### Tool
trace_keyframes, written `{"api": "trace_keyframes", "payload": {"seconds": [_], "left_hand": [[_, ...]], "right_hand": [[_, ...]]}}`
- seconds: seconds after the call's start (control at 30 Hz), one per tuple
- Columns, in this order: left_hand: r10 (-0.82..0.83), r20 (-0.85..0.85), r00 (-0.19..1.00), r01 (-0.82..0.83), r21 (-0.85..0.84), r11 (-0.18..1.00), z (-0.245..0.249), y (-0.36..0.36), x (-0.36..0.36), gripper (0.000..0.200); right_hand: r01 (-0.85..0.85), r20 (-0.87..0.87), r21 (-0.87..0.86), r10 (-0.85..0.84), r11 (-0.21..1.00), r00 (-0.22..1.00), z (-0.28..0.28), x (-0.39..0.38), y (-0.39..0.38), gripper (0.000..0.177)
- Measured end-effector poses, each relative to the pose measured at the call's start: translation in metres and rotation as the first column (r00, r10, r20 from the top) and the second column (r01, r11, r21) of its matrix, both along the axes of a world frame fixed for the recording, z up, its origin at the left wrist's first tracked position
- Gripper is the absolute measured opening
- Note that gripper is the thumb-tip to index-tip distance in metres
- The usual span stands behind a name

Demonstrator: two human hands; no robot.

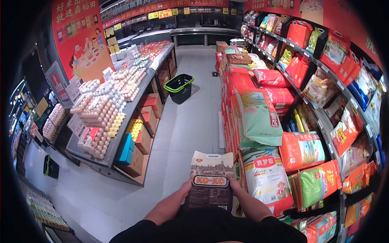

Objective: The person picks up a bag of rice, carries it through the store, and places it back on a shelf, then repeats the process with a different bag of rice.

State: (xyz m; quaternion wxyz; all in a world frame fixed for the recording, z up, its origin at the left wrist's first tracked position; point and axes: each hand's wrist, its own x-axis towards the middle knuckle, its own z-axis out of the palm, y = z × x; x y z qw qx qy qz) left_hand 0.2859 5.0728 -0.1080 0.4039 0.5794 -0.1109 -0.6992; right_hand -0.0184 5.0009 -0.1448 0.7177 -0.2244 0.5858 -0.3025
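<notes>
Held upright in front of my body is a bag labelled KO-KO [211,167], pale at the top and dark brown below, with a handle slot at its upper edge. My left hand [187,188] grips its left side and my right hand [233,185] grips its right side. The fingers of both hands are partly hidden behind the bag. Just to the right of my right hand stands a white and red rice sack [267,182]. A large pale green sack [259,117] lies above it on the stacked bags.
An egg display table [133,117] with several stacks of eggs runs along the left. A black basket with a green rim [179,90] stands on the aisle floor [194,109]. Shelves of bagged goods [320,87] line the right. A long counter [204,30] crosses the far end.
</notes>
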Motion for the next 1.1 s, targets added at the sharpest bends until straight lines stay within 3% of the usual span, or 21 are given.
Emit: {"api": "trace_keyframes", "payload": {"seconds": [0.13, 0.17, 0.27, 0.33, 0.37, 0.47, 0.67, 0.87, 0.97, 1.1], "left_hand": [[-0.049, 0.035, 0.998, 0.05, -0.045, 0.998, -0.001, -0.093, 0.047, 0.068], [-0.06, 0.037, 0.997, 0.062, -0.054, 0.997, 0.005, -0.115, 0.061, 0.069], [-0.074, -0.001, 0.997, 0.074, -0.085, 0.994, 0.004, -0.16, 0.093, 0.071], [-0.073, -0.019, 0.997, 0.07, -0.119, 0.99, 0.0, -0.193, 0.119, 0.071], [-0.065, 0.017, 0.998, 0.067, -0.087, 0.994, -0.004, -0.206, 0.129, 0.071], [-0.032, -0.099, 0.995, 0.021, -0.111, 0.994, -0.025, -0.235, 0.156, 0.071], [-0.001, -0.033, 0.999, 0.0, -0.036, 0.999, 0.009, -0.285, 0.192, 0.069], [0.027, -0.016, 0.999, -0.028, -0.012, 1.0, 0.006, -0.347, 0.222, 0.069], [0.049, 0.043, 0.998, -0.047, -0.042, 0.998, 0.0, -0.393, 0.234, 0.07], [0.099, -0.001, 0.995, -0.099, -0.083, 0.992, -0.023, -0.475, 0.248, 0.068]], "right_hand": [[0.051, 0.029, -0.039, -0.05, 0.998, 0.998, 0.023, 0.044, -0.075, 0.069], [0.052, -0.035, -0.049, -0.053, 0.997, 0.998, 0.029, 0.057, -0.094, 0.07], [0.025, -0.005, 0.051, -0.025, 0.998, 1.0, 0.035, 0.088, -0.143, 0.061], [0.014, -0.099, -0.013, -0.015, 1.0, 0.995, 0.046, 0.113, -0.172, 0.065], [0.001, -0.129, -0.024, -0.004, 1.0, 0.992, 0.047, 0.124, -0.187, 0.067], [-0.018, -0.162, -0.038, 0.012, 0.999, 0.987, 0.043, 0.149, -0.22, 0.069], [-0.075, -0.185, -0.068, 0.062, 0.995, 0.981, 0.099, 0.202, -0.272, 0.074], [-0.107, -0.089, -0.023, 0.104, 0.994, 0.991, 0.062, 0.232, -0.361, 0.073], [-0.158, -0.088, -0.062, 0.152, 0.985, 0.984, 0.051, 0.247, -0.415, 0.075], [-0.229, -0.008, -0.069, 0.229, 0.971, 0.973, 0.031, 0.259, -0.516, 0.076]]}}
